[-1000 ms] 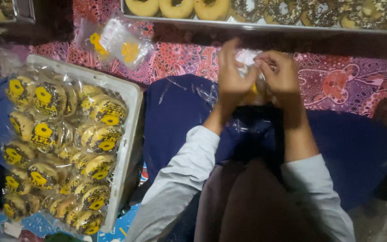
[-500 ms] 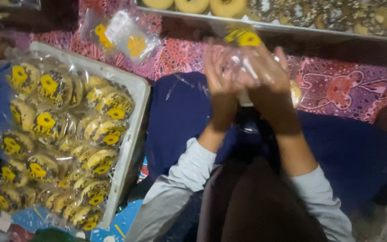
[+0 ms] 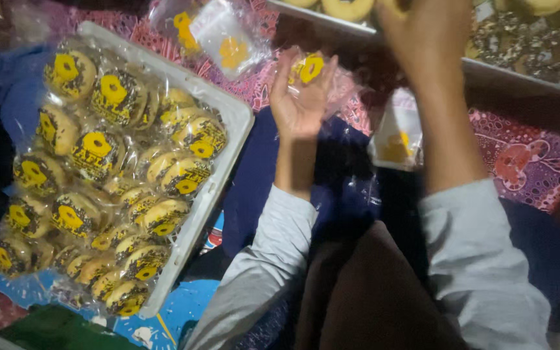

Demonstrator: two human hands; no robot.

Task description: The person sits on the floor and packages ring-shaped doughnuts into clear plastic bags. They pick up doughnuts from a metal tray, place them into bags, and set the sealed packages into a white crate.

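My left hand (image 3: 298, 104) is raised palm up with its fingers curled on a clear plastic bag (image 3: 315, 71) that bears a yellow label. My right hand (image 3: 422, 29) reaches up to the far tray of unwrapped doughnuts (image 3: 520, 48). Its fingertips are cut off by the top edge, so what it holds is hidden. Below my right forearm lies another clear bag with a yellow mark (image 3: 395, 139), resting on the dark blue cloth (image 3: 338, 188).
A white tray (image 3: 231, 120) at the left is packed with several wrapped doughnuts (image 3: 98, 155) in yellow-labelled bags. Loose empty bags (image 3: 221, 32) lie beyond it on a red patterned cloth (image 3: 526, 155). My dark lap fills the lower middle.
My hands have come apart. The right hand has moved up to the far doughnut tray, while the left stays lower with the plastic bag in it.
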